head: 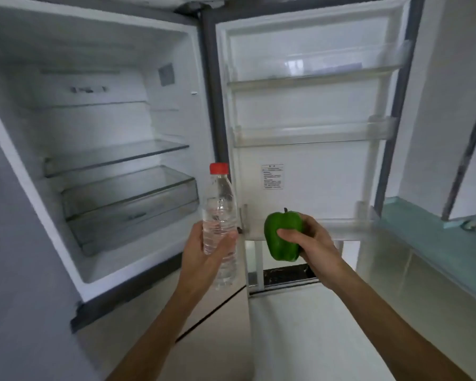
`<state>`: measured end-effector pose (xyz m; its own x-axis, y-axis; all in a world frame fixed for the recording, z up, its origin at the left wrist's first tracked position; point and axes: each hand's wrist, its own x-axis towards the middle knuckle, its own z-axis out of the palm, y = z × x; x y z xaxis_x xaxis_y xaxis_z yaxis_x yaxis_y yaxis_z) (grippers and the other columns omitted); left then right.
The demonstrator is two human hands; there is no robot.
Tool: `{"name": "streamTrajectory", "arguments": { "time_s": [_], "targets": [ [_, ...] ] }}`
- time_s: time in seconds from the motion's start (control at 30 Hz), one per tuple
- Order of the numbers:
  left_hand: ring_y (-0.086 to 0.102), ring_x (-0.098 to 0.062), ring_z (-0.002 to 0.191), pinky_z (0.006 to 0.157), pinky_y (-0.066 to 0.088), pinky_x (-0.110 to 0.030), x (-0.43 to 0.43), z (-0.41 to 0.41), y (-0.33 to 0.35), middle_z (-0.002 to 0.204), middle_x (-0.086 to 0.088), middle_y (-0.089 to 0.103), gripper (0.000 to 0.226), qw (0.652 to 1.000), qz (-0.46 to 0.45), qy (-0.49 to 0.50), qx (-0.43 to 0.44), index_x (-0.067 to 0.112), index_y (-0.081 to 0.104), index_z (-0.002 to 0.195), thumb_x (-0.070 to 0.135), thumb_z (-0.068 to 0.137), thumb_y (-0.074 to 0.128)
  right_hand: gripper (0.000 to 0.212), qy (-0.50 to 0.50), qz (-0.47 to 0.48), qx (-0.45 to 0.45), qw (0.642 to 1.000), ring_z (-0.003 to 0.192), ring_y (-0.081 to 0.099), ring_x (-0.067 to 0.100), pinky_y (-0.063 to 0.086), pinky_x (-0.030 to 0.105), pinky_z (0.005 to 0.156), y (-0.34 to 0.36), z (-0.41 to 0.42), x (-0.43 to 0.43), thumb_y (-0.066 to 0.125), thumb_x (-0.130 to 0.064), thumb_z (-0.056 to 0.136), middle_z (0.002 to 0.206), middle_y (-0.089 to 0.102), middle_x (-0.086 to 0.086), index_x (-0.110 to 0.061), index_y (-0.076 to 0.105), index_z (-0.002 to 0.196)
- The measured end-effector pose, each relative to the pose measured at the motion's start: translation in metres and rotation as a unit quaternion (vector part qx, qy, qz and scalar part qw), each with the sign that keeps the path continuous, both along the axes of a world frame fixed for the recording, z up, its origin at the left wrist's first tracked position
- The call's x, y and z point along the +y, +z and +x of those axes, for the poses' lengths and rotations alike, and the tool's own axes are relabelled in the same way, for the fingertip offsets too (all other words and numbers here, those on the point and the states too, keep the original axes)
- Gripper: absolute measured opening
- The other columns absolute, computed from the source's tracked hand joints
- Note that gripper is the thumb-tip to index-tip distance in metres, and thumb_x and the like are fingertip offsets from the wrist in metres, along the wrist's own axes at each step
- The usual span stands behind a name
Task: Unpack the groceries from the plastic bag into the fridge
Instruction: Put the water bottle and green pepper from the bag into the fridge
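Here, the person faces the open fridge [33, 166], whose door [308, 111] stands swung wide to the right. Both forearms are bare and stretched forward.

Left hand [201, 257]: fingers and thumb are curled round the lower body of a clear water bottle [220, 213]. The bottle is held nearly upright with its red cap [219, 168] on top. It is in front of the fridge's right edge, outside the compartment and level with the crisper drawer [129, 199].

Right hand [313, 240]: the thumb lies across the front of a green bell pepper [280, 240] and the fingers wrap behind it. The pepper is held stem uppermost in front of the lowest door rack [344, 229], not resting in it. Bottle and pepper are near each other but apart.

Inside the fridge, a glass shelf [116, 155] lies above the transparent crisper drawer. A further shelf edge shows higher up, blurred.

The door carries an upper rack [313, 78] and a middle rack [313, 136], both of clear plastic. A printed label [272, 177] sits below the middle rack, its text too small to read.

To the right of the door runs a pale teal countertop [434, 240]. Pale floor [286, 339] lies beneath both forearms.
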<state>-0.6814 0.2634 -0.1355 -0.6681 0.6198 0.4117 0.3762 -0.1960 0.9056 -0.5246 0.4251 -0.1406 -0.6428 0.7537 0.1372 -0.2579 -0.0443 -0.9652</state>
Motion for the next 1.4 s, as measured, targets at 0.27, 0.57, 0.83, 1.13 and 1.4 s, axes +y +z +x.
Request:
{"name": "streamTrajectory", "arguments": {
  "time_s": [0.27,0.57,0.83,1.13,1.4],
  "targets": [
    [0.072,-0.011,0.088,0.077,0.059,-0.026,-0.017,-0.109,0.006,0.099,0.003,0.074,0.050,0.993,0.022,0.119,-0.016,0.018,0.059,0.115,0.035,0.072,0.078,0.075,0.103,0.025,0.013,0.994,0.110,0.065,0.019,0.054,0.041,0.094,0.010,-0.153,0.009,0.087,-0.038,0.053,0.121,0.066,0.002,-0.023,0.059,0.121],
    [0.070,-0.008,0.095,0.079,0.055,-0.019,-0.002,-0.214,0.049,0.107,0.002,0.073,0.050,0.965,0.042,0.259,0.020,0.016,0.062,0.120,0.027,0.075,0.083,0.056,0.256,0.077,0.040,0.963,0.111,0.064,0.015,0.052,0.044,0.097,0.041,-0.308,0.031,0.079,-0.053,0.067,0.120,0.066,-0.004,-0.036,0.063,0.118],
    [0.071,-0.009,0.092,0.083,0.056,-0.026,-0.001,-0.301,0.134,0.098,0.003,0.076,0.039,0.926,0.048,0.370,0.065,0.016,0.070,0.109,0.035,0.077,0.080,0.057,0.322,0.101,0.103,0.936,0.105,0.068,0.013,0.057,0.033,0.089,0.108,-0.422,0.029,0.074,-0.038,0.077,0.120,0.067,0.004,-0.017,0.056,0.127],
    [0.069,-0.004,0.079,0.071,0.051,-0.021,-0.006,-0.414,0.189,0.083,0.008,0.073,0.023,0.895,0.030,0.439,0.073,0.019,0.074,0.092,0.033,0.076,0.082,0.091,0.286,0.146,0.098,0.942,0.106,0.064,0.014,0.053,0.038,0.096,0.160,-0.538,0.013,0.082,-0.043,0.058,0.121,0.062,0.000,-0.014,0.046,0.137],
    [0.071,-0.019,0.090,0.088,0.057,-0.039,-0.004,-0.518,0.176,0.095,-0.003,0.076,0.030,0.891,-0.006,0.452,0.046,0.018,0.076,0.095,0.029,0.070,0.086,0.049,0.226,0.221,0.039,0.948,0.083,0.054,0.001,0.042,0.017,0.065,0.162,-0.614,0.004,0.081,-0.020,0.071,0.091,0.054,-0.017,-0.026,0.049,0.107]
  ]
}}
